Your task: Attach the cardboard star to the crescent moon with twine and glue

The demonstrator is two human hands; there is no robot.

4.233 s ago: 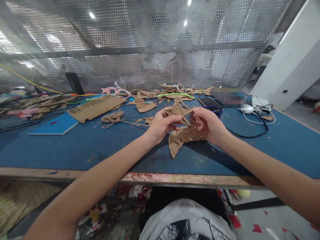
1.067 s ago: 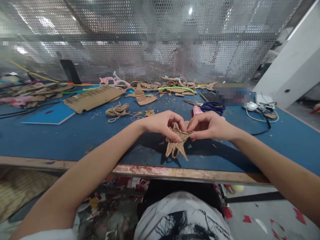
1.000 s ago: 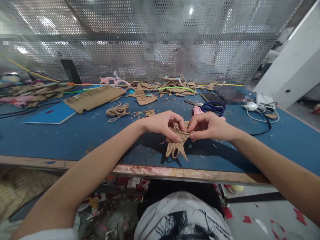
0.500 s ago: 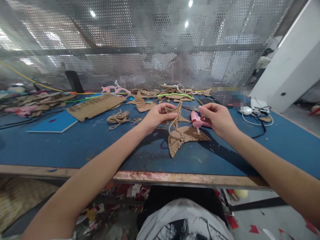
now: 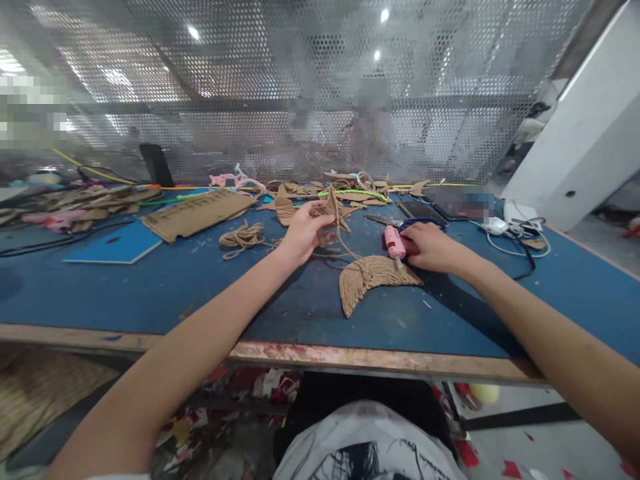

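Observation:
Pinched in my left hand (image 5: 305,235) is a pointed cardboard cutout (image 5: 332,205), with a strand of twine running from it down to the table. A curved, twine-covered cardboard piece (image 5: 373,275) lies flat below and to the right of that hand. My right hand (image 5: 431,248) has its fingers wrapped round the handle of a pink glue gun (image 5: 395,243), whose nozzle points toward me just over the curved piece. Behind the right hand lie scissors with dark blue handles (image 5: 425,222). A loose coil of twine (image 5: 242,236) rests left of my left hand.
A printed cardboard sheet (image 5: 197,212) and a blue board (image 5: 114,244) lie at the left. Cardboard scraps (image 5: 295,193) are heaped along the back by a perforated metal screen (image 5: 320,127). A dark tablet (image 5: 457,200) and white chargers with cables (image 5: 520,217) are at the right.
My right hand has come down onto the glue gun's handle. My left hand has shifted slightly left with the cardboard cutout, away from the curved piece.

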